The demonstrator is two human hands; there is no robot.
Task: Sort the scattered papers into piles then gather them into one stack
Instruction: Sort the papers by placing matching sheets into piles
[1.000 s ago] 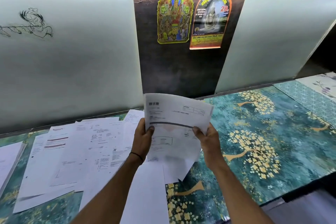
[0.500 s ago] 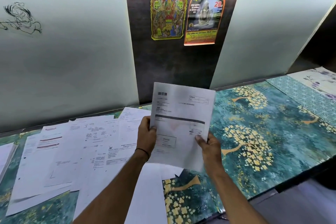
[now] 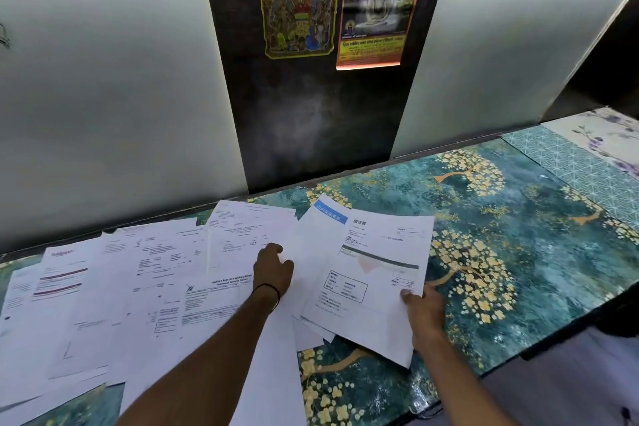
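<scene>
Several white printed papers lie scattered and overlapping on the left half of the counter. My right hand pinches the lower right corner of a printed sheet, held low and tilted over a small pile of sheets; one with a blue header shows beneath it. My left hand, with a black band at the wrist, rests with its fingers spread on the scattered papers just left of that pile, gripping nothing that I can see.
The counter has a teal covering with gold tree patterns; its front edge runs along the lower right. Behind it rise pale panels and a dark strip with two colourful posters. Other patterned sheets lie at the far right.
The sheet was held up in both hands; now it has come down over the pile at the right, held by my right hand alone. My left hand has let go and moved onto the scattered papers.
</scene>
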